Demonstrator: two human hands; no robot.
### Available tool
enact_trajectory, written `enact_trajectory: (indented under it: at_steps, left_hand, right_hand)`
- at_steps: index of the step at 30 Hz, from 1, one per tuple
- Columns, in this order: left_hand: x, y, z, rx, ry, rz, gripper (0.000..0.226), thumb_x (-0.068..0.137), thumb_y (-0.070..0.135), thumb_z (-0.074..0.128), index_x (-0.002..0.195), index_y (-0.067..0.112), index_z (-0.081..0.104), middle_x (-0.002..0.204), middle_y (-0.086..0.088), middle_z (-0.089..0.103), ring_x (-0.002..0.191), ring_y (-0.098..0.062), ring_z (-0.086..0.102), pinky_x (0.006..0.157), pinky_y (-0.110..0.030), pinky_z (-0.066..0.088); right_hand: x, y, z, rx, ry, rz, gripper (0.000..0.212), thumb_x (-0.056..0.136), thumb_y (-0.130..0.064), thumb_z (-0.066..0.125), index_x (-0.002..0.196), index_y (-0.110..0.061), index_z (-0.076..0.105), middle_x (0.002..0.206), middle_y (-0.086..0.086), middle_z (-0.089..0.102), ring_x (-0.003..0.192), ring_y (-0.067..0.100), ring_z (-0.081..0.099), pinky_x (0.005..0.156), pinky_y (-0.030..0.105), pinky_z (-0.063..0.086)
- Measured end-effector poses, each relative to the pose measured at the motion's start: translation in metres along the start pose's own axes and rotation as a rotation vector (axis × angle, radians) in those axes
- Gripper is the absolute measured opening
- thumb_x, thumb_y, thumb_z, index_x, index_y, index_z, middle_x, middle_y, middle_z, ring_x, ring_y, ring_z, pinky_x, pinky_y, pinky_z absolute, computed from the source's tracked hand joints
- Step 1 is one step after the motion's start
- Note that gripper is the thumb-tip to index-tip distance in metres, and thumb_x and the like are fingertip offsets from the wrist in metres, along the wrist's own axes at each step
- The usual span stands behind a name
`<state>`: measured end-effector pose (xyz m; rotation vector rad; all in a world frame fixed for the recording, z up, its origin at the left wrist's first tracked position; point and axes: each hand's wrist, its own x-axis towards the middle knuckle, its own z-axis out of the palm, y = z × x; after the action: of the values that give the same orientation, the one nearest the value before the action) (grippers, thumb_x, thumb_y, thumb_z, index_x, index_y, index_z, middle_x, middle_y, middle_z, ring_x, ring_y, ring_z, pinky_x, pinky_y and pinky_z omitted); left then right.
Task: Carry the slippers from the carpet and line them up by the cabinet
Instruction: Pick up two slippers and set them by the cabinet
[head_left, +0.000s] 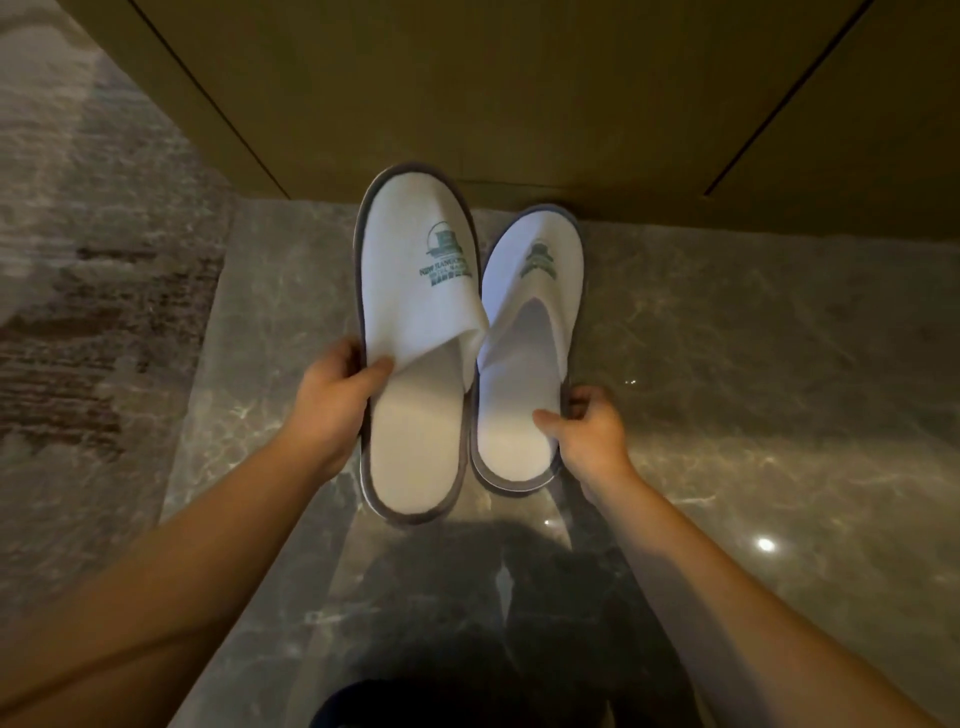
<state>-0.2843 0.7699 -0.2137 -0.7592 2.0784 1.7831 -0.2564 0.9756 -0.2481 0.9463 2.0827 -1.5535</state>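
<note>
You have one white hotel slipper in each hand, toes pointing toward the cabinet (519, 104) that fills the top of the frame. Your left hand (332, 400) pinches the left slipper (415, 332) at its outer edge, thumb on the insole side and the other fingers curled beneath the grey-trimmed sole. Your right hand (592, 431) clamps the right slipper (530, 364) the same way, thumb pressed onto the insole near the heel, fingers wrapped round the outer rim. Gripping by the outer edges keeps the inner edges free, so the pair can be brought side by side; they already touch or overlap near the middle of the frame, where the left upper folds against the right one.

The left slipper looks larger and nearer the camera, so it probably sits higher; the right one appears lower, its toe close to the cabinet base. Whether it already rests on the marble floor (727, 364) I cannot tell.

The carpet (78, 312) runs down the left side of the frame, well apart from both slippers. Nothing lies on the floor strip before the cabinet. Your dark shadow and legs sit at bottom centre. The cabinet face limits how far forward the toes can go.
</note>
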Motion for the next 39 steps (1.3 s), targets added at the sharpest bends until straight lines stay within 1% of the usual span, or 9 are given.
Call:
enact_trajectory:
  at_steps: [4,8,12,14,17,24,30,35,39]
  left_hand:
    - [-0.003,-0.001,0.002,-0.005,-0.019,0.014,0.019,0.087,0.007,0.050,0.106,0.008,0.052,0.092,-0.005,0.062,0.085,-0.022,0.061,0.078,-0.036,0.051]
    - [-0.012,0.009,0.022,-0.082,-0.075,0.021,0.012,0.088,0.006,0.048,0.095,0.014,0.053,0.091,-0.005,0.062,0.083,-0.019,0.061,0.075,-0.031,0.051]
    - [-0.021,0.022,0.064,-0.147,-0.188,0.030,0.011,0.088,0.007,0.049,0.091,0.016,0.055,0.097,-0.008,0.063,0.088,-0.019,0.061,0.075,-0.030,0.049]
    - [-0.026,0.027,0.091,-0.161,-0.242,0.039,0.010,0.088,0.006,0.048,0.092,0.014,0.054,0.092,-0.006,0.063,0.084,-0.018,0.061,0.072,-0.028,0.050]
    - [-0.033,0.030,0.126,-0.098,-0.322,0.030,0.020,0.088,0.010,0.050,0.107,0.014,0.044,0.095,-0.002,0.060,0.087,-0.017,0.060,0.072,-0.026,0.050]
    - [-0.033,0.008,0.127,0.606,-0.231,0.457,0.062,0.079,0.021,0.064,0.133,0.012,0.034,0.138,-0.009,0.042,0.127,-0.024,0.038,0.105,-0.034,0.029]
    - [-0.026,-0.014,0.097,0.957,-0.215,0.549,0.086,0.066,0.039,0.073,0.137,0.021,0.028,0.151,-0.010,0.022,0.137,-0.032,0.020,0.112,-0.047,0.020]
    - [-0.017,-0.039,0.087,1.272,-0.442,0.481,0.109,0.059,0.059,0.069,0.123,0.049,-0.019,0.154,-0.004,-0.016,0.140,-0.034,-0.014,0.113,-0.054,0.004]
    - [-0.013,-0.054,0.090,1.500,-0.471,0.506,0.113,0.061,0.069,0.060,0.119,0.047,-0.035,0.152,-0.005,-0.025,0.136,-0.040,-0.023,0.112,-0.056,0.003]
  right_hand:
    - [0.003,0.000,-0.004,-0.136,0.033,-0.151,0.039,0.075,-0.014,0.068,0.109,-0.003,0.052,0.099,0.008,0.056,0.082,0.019,0.051,0.061,0.019,0.041]
    - [-0.010,-0.012,-0.029,-0.033,0.052,-0.241,0.043,0.078,-0.020,0.067,0.115,-0.005,0.052,0.109,0.007,0.057,0.095,0.017,0.054,0.075,0.022,0.041]
    - [-0.033,-0.021,-0.050,0.246,-0.127,-0.135,0.043,0.082,-0.014,0.061,0.122,-0.003,0.047,0.082,-0.005,0.055,0.071,0.001,0.054,0.052,0.004,0.043]
    - [-0.041,-0.019,-0.057,0.287,-0.146,-0.095,0.043,0.082,-0.011,0.061,0.121,-0.004,0.045,0.081,-0.001,0.057,0.070,0.000,0.057,0.057,0.010,0.046]
    - [-0.044,-0.010,-0.072,0.336,-0.010,-0.059,0.040,0.081,-0.006,0.059,0.115,-0.019,0.041,0.102,0.002,0.057,0.091,0.015,0.057,0.069,0.025,0.047]
    - [-0.013,0.019,-0.123,0.173,0.268,-0.020,0.044,0.082,-0.004,0.056,0.123,-0.007,0.043,0.106,0.006,0.052,0.094,0.018,0.050,0.083,0.034,0.043]
    - [0.023,0.028,-0.120,-0.079,0.287,-0.048,0.053,0.080,-0.016,0.062,0.128,-0.003,0.042,0.125,0.019,0.051,0.115,0.035,0.049,0.094,0.037,0.042]
    - [0.006,0.040,-0.105,-0.444,0.347,-0.120,0.091,0.066,-0.034,0.076,0.138,-0.014,0.024,0.139,0.017,0.031,0.127,0.036,0.029,0.104,0.048,0.031]
    - [-0.001,0.051,-0.094,-0.703,0.259,-0.166,0.104,0.063,-0.046,0.074,0.141,-0.018,0.011,0.148,0.017,0.015,0.133,0.036,0.021,0.108,0.048,0.026]
